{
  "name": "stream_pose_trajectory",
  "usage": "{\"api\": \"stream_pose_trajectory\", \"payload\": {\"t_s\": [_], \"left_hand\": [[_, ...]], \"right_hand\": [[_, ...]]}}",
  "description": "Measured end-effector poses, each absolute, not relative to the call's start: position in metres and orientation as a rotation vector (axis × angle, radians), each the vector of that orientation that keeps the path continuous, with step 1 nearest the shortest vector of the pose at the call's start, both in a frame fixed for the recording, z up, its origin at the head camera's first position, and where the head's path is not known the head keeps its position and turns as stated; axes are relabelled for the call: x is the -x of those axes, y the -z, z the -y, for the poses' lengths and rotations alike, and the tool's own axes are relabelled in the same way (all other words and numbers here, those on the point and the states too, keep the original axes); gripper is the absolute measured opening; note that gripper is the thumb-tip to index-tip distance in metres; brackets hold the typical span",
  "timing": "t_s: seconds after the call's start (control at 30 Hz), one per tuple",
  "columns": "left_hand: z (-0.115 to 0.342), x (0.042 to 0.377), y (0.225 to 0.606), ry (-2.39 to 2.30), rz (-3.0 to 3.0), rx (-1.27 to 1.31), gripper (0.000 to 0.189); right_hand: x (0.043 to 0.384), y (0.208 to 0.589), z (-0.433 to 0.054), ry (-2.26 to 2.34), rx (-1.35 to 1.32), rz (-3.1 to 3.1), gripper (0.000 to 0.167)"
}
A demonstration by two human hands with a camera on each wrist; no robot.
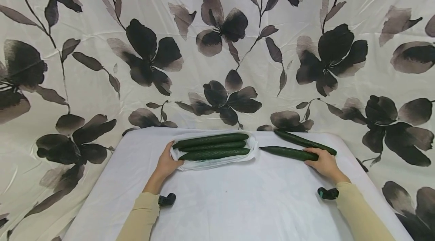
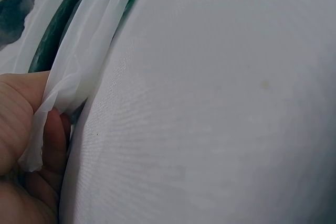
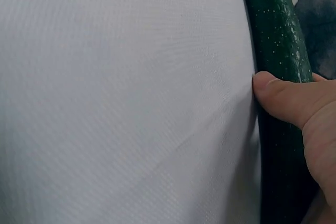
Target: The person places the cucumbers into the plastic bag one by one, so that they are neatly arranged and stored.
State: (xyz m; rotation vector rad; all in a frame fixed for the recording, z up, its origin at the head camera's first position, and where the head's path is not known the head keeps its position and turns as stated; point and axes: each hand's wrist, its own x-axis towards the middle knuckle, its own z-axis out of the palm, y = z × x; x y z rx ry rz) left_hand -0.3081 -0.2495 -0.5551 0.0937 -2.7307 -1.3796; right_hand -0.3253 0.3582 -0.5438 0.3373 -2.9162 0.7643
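Observation:
Three dark green cucumbers [image 1: 214, 145] lie side by side on a white plastic bag [image 1: 217, 164] at the back middle of the table. My left hand [image 1: 168, 161] grips the left end of that bag; in the left wrist view, the thin plastic [image 2: 79, 61] runs between thumb and fingers. To the right, my right hand [image 1: 324, 163] holds the right end of a single cucumber [image 1: 285, 152], thumb on its near side in the right wrist view. Behind it another cucumber [image 1: 302, 141] lies slanted along the far edge. The right hand's fingertips are partly hidden behind the held cucumber.
A white cloth covers the table [image 1: 238, 203]. Behind it hangs a curtain [image 1: 190, 74] with dark flower prints. Small black devices are strapped at the left wrist [image 1: 167, 200] and the right wrist [image 1: 327, 193].

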Motion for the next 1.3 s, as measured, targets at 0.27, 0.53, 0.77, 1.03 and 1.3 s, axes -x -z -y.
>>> {"api": "stream_pose_trajectory", "payload": {"t_s": [0.27,0.53,0.77,1.03,1.3], "left_hand": [[0.252,0.309,0.558,1.375,2.718,-0.085,0.097],[0.250,0.306,0.559,1.390,2.723,-0.089,0.098],[0.252,0.309,0.560,1.367,2.704,-0.061,0.097],[0.249,0.306,0.558,1.397,2.704,-0.087,0.097],[0.250,0.306,0.555,1.381,2.713,-0.091,0.097]], "right_hand": [[0.321,0.542,-0.354,-0.792,-0.336,2.877,0.047],[0.316,0.546,-0.355,-0.865,-0.311,2.842,0.048],[0.314,0.535,-0.350,-0.923,-0.292,2.825,0.049],[0.314,0.519,-0.341,-0.931,-0.366,2.772,0.047],[0.315,0.504,-0.323,-0.932,-0.410,2.711,0.048]]}}
